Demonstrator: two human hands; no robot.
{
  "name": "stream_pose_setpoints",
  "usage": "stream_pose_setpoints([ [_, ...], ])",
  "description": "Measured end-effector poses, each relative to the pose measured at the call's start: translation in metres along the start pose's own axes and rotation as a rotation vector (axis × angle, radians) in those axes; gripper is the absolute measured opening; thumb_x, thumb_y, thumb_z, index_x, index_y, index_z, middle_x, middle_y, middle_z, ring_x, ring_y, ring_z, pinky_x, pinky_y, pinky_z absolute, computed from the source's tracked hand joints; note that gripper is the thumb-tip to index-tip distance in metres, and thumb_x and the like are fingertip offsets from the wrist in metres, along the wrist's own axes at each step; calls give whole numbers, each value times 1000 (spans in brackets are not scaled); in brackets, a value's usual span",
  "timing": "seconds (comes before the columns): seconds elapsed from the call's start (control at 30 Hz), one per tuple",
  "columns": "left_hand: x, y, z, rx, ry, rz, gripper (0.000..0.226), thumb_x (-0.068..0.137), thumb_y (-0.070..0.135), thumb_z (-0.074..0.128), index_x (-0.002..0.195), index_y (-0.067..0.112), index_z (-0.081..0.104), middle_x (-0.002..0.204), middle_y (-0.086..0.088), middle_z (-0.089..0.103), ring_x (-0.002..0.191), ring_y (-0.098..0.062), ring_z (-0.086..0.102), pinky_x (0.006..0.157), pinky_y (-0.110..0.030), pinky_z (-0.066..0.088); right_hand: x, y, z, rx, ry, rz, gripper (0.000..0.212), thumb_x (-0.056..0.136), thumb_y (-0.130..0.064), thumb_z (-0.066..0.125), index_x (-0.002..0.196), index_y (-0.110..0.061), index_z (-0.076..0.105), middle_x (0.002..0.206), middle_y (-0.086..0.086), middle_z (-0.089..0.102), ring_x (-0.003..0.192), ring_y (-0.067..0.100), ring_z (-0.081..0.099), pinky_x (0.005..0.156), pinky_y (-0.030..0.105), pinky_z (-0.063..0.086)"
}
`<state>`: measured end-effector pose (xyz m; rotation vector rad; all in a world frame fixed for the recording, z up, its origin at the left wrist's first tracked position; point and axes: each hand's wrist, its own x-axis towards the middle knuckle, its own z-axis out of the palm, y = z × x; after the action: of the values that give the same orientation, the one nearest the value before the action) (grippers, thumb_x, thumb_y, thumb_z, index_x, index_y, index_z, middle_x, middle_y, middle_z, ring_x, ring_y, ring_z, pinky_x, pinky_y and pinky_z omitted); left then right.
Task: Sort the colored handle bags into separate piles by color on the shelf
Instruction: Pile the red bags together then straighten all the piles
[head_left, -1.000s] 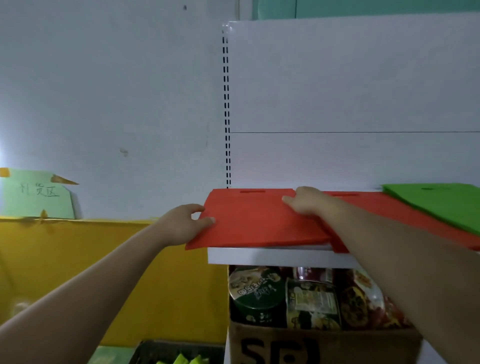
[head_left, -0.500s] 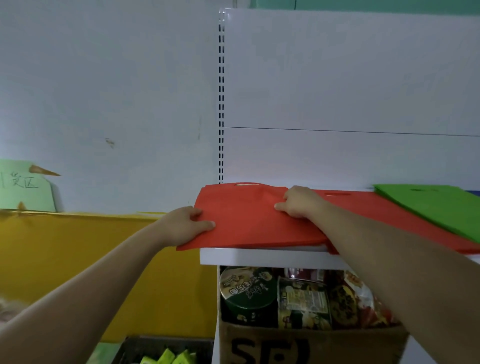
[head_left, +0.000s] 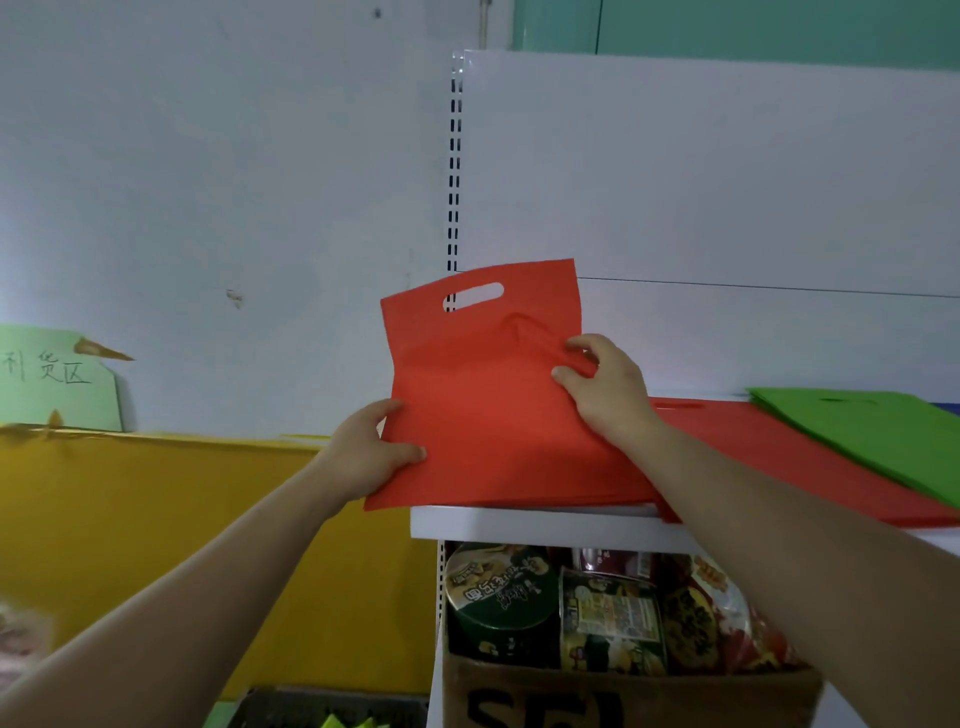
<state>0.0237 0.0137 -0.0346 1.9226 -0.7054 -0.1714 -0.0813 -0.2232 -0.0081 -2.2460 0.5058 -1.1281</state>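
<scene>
Holds the red bag (head_left: 478, 395) tipped up over the shelf (head_left: 519, 522), handle hole at 12 o'clock. Pinches its 8 o'clock edge with the left hand (head_left: 371, 454); bunches its 3 o'clock fabric in the right hand (head_left: 605, 387). Shows the green bags (head_left: 872, 431) lying at 3 o'clock.

Only two arms of the person show. The left grip (head_left: 371, 452) is a bare hand with a rounded back and a short, broad thumb (head_left: 408, 452). The right grip (head_left: 608, 395) is bare as well; its fingers (head_left: 584, 343) are short and blunt at the tips, the nails too small to make out. Behind each wrist runs bare skin — the left forearm (head_left: 208, 587) and the right forearm (head_left: 805, 545) — smooth and plain right to the picture's edge, each looking broader nearer the camera. What is worn cannot be told.
</scene>
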Motion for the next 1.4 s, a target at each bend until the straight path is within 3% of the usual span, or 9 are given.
stream_pose_setpoints([
  [0.2, -12, 0, -10, -409, 106, 66, 58, 86, -7, 57, 128, 32, 49, 99, -3, 67, 80, -26, 69, 63, -36, 58, -11, -18, -11, 221, 181, -44, 50, 85, -8, 66, 129, -23, 50, 120, -18, 47, 106, -1, 44, 80, -8, 26],
  [0.43, -28, -4, -33, -341, 190, 333, 65, 80, -22, 47, 119, 29, 56, 129, 23, 50, 85, 5, 65, 70, -20, 56, -1, -36, -27, 393, 190, 2, 47, 81, -15, 72, 123, -28, 54, 125, -5, 56, 113, 12, 54, 101, 32, 44],
  [0.53, -31, -10, -39, -313, 171, 337, 66, 81, -21, 48, 119, 32, 56, 131, 17, 54, 88, 0, 67, 72, -24, 57, 2, -44, -31, 361, 137, -4, 56, 81, -7, 71, 130, -23, 52, 129, -5, 54, 110, 4, 52, 95, 18, 41],
  [0.63, -30, -14, -40, -336, 146, 215, 61, 85, -13, 52, 123, 34, 54, 93, 5, 74, 72, -19, 70, 67, -37, 57, -3, -52, -34, 250, 158, -76, 59, 78, 0, 69, 131, -20, 52, 127, -7, 53, 113, 4, 51, 90, 8, 37],
  [0.73, -28, -20, -36, -370, 110, 131, 56, 85, -7, 56, 126, 31, 54, 76, 6, 73, 65, -21, 68, 63, -34, 55, -14, -57, -38, 156, 205, -123, 60, 80, 0, 66, 134, -19, 49, 129, -12, 49, 118, 3, 47, 93, 2, 31],
  [1.0, -43, -5, -10, -357, 63, 242, 58, 86, -9, 55, 125, 34, 50, 78, -9, 72, 63, -23, 68, 60, -30, 57, -46, -67, -87, 63, 318, -191, 62, 83, -2, 64, 139, -22, 45, 133, -15, 43, 121, -5, 39, 95, -5, 23],
  [1.13, -62, 12, 12, -286, 85, 302, 58, 85, -10, 55, 133, 24, 49, 114, -23, 62, 93, -38, 62, 85, -43, 51, -61, -55, -123, -5, 264, -137, 58, 84, -7, 65, 136, -26, 48, 124, -13, 45, 114, -2, 41, 87, -8, 25],
  [1.3, -93, 44, 53, -232, 65, 362, 62, 85, -7, 56, 133, 30, 47, 128, -8, 57, 111, -24, 59, 98, -42, 47, -93, -33, -184, -14, 260, -97, 57, 85, -8, 64, 136, -26, 48, 122, -10, 45, 116, 4, 44, 101, 16, 33],
  [1.4, -118, 67, 89, -193, 67, 379, 61, 85, -3, 57, 134, 32, 47, 129, -5, 57, 110, -21, 58, 97, -40, 47, -113, -16, -229, -19, 271, -91, 57, 85, -7, 64, 136, -25, 48, 123, -9, 44, 114, 4, 44, 99, 16, 32],
])
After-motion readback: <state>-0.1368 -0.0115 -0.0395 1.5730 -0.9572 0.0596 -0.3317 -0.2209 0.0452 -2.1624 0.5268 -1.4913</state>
